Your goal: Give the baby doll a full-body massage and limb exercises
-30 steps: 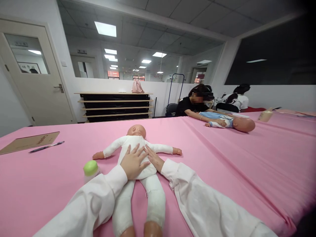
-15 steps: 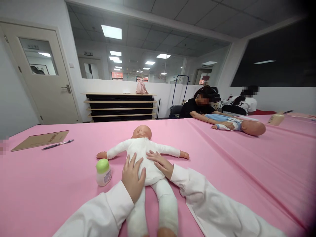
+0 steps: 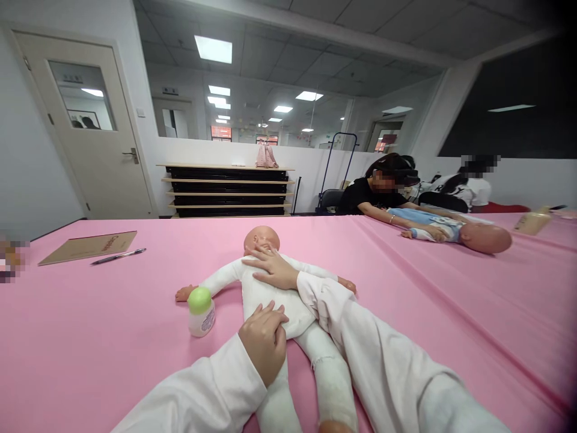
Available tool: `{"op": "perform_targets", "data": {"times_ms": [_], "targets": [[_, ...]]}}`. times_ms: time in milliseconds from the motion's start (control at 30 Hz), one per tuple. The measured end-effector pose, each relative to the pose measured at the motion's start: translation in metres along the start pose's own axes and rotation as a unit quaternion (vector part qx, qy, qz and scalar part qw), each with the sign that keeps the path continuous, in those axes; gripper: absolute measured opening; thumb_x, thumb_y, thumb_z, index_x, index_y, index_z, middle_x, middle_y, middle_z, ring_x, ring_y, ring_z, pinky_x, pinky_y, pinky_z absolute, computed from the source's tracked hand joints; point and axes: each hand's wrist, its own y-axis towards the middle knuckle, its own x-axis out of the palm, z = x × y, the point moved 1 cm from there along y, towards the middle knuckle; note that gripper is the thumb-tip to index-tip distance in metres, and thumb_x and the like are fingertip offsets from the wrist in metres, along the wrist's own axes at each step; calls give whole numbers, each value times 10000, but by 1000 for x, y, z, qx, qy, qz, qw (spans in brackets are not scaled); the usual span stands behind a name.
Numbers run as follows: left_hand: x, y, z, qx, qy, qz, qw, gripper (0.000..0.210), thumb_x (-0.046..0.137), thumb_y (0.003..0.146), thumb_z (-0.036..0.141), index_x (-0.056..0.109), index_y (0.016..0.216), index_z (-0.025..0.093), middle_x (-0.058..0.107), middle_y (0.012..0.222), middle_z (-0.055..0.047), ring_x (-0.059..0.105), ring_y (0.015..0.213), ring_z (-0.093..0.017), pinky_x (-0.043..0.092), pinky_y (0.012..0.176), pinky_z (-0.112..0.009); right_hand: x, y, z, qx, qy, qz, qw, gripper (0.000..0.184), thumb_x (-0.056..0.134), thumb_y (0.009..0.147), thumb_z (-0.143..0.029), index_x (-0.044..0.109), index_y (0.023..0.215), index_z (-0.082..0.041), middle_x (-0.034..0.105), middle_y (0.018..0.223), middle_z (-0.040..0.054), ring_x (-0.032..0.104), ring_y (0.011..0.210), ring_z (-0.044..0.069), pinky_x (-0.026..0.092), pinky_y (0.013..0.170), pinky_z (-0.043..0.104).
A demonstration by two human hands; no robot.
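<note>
A baby doll (image 3: 291, 307) with a white cloth body lies on the pink-covered table in front of me, arms spread to both sides and head at the far end; an ear shows on its head. My right hand (image 3: 274, 268) rests across the doll's upper body just below the head, fingers spread. Lower down, on the doll's hip area, lies my left hand (image 3: 265, 338), its fingers slightly bent and nothing in its grasp. A small bottle with a green cap (image 3: 201, 313) stands left of the doll, close to its hand.
On the pink tablecloth (image 3: 112, 337), a brown notebook (image 3: 88, 248) and a pen (image 3: 118, 257) lie at the far left. Across the table, a person in black (image 3: 356, 197) has hands on another doll (image 3: 484, 237) in blue. A beige bottle (image 3: 534, 221) stands at the right.
My right hand has slid up the doll and leftward, from its mid-body to just below the head. My left hand has drawn its fingers in, lower on the body. The view has shifted slightly left.
</note>
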Motion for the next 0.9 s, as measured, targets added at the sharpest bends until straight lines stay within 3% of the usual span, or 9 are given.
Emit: {"op": "perform_targets", "data": {"times_ms": [167,300,433,500,567,667,733,800,900], "targets": [[0,1,1,3,13,5,1000,297,374,670,17,594,755,198,708,903,-17,646,933,-243,534,808,-442,10,-7,14,144,5,63,988,623,350,860,-564,181,1410,-327,3,1500,24,-58,1368,310,-40,1035,611],[-1,0,2,13,24,-2,1000,292,374,675,19,592,760,196,708,905,-15,644,937,-241,532,813,-437,13,-25,17,241,37,42,969,712,325,842,-610,70,1427,-297,-70,1496,49,-120,1359,299,-35,1029,621],[-4,-1,2,24,43,-6,999,296,372,686,15,590,768,198,708,847,-16,648,926,-221,525,824,-407,15,-45,21,266,74,11,961,719,319,840,-614,61,1429,-291,-40,1498,57,-86,1363,310,-30,1023,633],[-7,5,0,67,63,-22,995,281,386,690,23,593,781,190,695,799,-32,645,909,-223,522,804,-395,18,-56,25,248,97,11,964,694,314,843,-612,76,1424,-315,-22,1499,44,-50,1367,313,-19,1018,644],[-9,17,0,168,84,-92,978,214,424,686,59,594,746,174,664,732,-53,638,799,-229,526,700,-375,23,-66,30,223,123,37,966,643,288,855,-606,127,1415,-336,20,1500,29,-15,1373,295,-14,1028,634],[-6,42,5,312,87,-260,910,114,477,679,124,580,645,161,604,649,-56,571,642,-200,479,556,-322,34,-77,36,193,158,112,962,577,233,883,-572,233,1398,-311,133,1491,22,53,1381,233,-6,1080,557],[0,57,8,314,63,-320,892,146,491,688,137,620,751,164,624,760,-59,576,747,-198,477,638,-317,42,-81,40,174,177,152,957,564,218,895,-551,276,1389,-284,178,1482,19,90,1379,201,25,1109,500],[7,64,10,288,39,-339,895,306,492,728,170,613,1007,203,618,1028,-63,547,983,-213,445,831,-364,49,-81,44,164,181,188,951,555,206,900,-540,299,1380,-278,207,1475,11,118,1375,191,58,1118,474],[18,61,4,233,54,-342,909,440,458,833,350,451,1270,299,431,1352,-51,344,1266,-260,243,1027,-521,52,-79,48,176,159,208,949,567,214,892,-550,322,1372,-267,253,1459,29,152,1368,212,84,1112,488]]}}
